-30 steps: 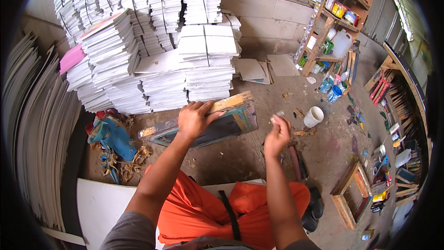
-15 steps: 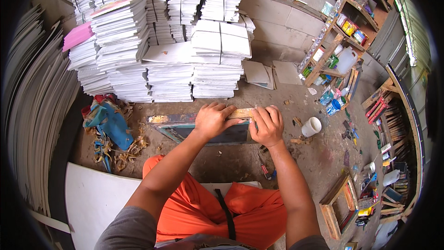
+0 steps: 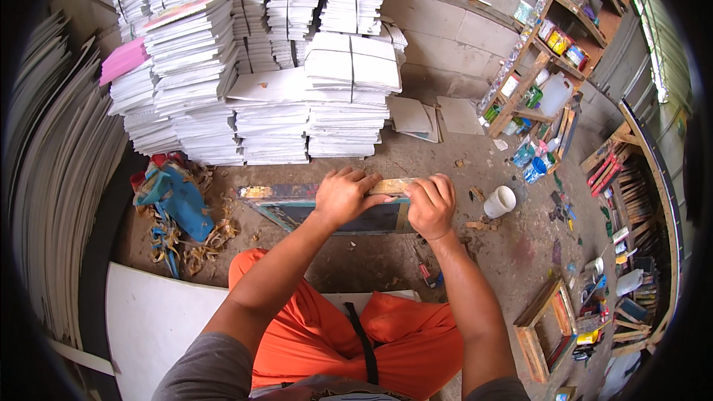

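Note:
A paint-stained wooden screen-printing frame [image 3: 278, 191] stands on edge on the floor before my knees, its dark mesh [image 3: 371, 220] facing partly toward me. My left hand [image 3: 346, 197] wraps over the middle of its top bar, thumb stretched along the wood toward the right. At the bar's right end my right hand [image 3: 431, 206] is closed, fingers curled over the corner and knuckles up. Whether something small sits between the right fingers is hidden. The frame's lower edge shows only in part, beyond my orange trousers [image 3: 297, 312].
Strapped stacks of white sheets [image 3: 353, 67] rise beyond the frame. Blue and brown scraps [image 3: 186, 200] lie at left. A white bucket [image 3: 500, 202], a red-handled tool [image 3: 426, 275] and another wooden frame [image 3: 546, 327] are on the floor at right, near shelves of paint containers [image 3: 557, 44].
My right hand has curled its fingers more tightly at the bar's end, where they were more extended before. My left hand and the frame have barely shifted.

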Available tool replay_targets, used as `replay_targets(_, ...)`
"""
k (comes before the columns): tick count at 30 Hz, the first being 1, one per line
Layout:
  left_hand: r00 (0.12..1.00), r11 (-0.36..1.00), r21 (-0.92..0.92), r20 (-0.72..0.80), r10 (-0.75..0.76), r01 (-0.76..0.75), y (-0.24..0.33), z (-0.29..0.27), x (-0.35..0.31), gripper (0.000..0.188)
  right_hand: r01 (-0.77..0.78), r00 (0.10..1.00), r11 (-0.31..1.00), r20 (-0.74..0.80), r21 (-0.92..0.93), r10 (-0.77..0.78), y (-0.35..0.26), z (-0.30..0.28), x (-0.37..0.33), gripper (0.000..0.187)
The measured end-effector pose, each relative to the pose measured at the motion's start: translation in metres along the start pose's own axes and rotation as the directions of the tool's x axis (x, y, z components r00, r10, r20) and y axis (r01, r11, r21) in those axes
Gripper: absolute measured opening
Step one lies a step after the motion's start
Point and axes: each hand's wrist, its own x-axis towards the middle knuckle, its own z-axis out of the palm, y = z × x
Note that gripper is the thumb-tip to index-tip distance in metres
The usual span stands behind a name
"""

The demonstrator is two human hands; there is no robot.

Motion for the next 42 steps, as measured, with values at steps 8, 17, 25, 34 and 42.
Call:
replay_targets(8,0.999,0.999,0.051,-0.044,0.001,0.001,0.008,0.011,-0.002,0.051,-0.324,0.946,0.946,-0.016,-0.012,0.324,-0.009,0.012,-0.01,0.01)
replay_targets(17,0.997,0.993,0.112,-0.066,0.041,-0.033,0.032,0.017,-0.007,0.047,-0.631,0.103,0.324,-0.338,0.704,0.935,0.056,-0.006,-0.038,0.015)
replay_targets(25,0.999,0.997,0.066,0.0,0.04,-0.039,0.038,0.036,0.0,0.049,-0.722,0.399,0.447,-0.21,0.528,0.892,0.054,-0.037,-0.055,0.013)
replay_targets(34,0.958,0.995,-0.087,0.287,-0.026,0.053,0.06,0.071,0.005,0.054,-0.694,0.425,0.244,0.112,0.678,0.898,0.01,-0.005,-0.085,0.013)
replay_targets(42,0.711,0.831,-0.298,0.686,-0.155,0.469,0.069,0.041,0.033,0.045,-0.635,0.539,0.138,0.308,0.761,0.784,0.019,-0.004,-0.1,0.006)
